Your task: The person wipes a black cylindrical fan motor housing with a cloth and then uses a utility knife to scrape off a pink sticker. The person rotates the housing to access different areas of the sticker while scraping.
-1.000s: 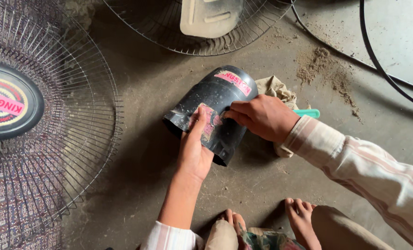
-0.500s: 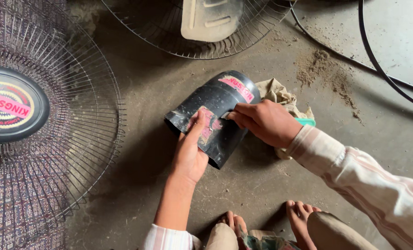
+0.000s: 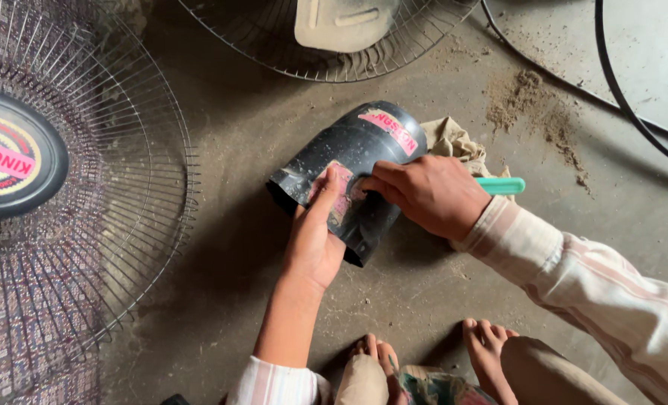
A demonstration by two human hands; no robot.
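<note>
Black plastic, scuffed and dusty, makes up the curved fan motor cover (image 3: 353, 176) that lies on its side on the concrete floor (image 3: 221, 150), in the middle of the view. It has hardly moved over the last second: it sits in the same spot beside the crumpled rag (image 3: 454, 141), and both hands have stayed on it. What has changed is small. The left hand (image 3: 313, 240) has slid a little up the cover's near side, so its thumb now lies flat across the worn pink sticker (image 3: 334, 191). That suggests the work on the sticker area is going on rather than finished.

The left hand is mostly open, palm pressed against the cover's lower edge, steadying it rather than gripping. The right hand (image 3: 428, 195) comes in from the right and rests on top of the cover, its fingers curled down toward the same sticker. It is closed around a tool with a green handle (image 3: 501, 185), which sticks out behind the hand; the working end is hidden under the fingers, so I cannot tell what it is.

A wire fan guard (image 3: 86, 225) lies well to the left, and another guard (image 3: 289, 45) sits above. Bare feet (image 3: 491, 349) show at the bottom edge.
</note>
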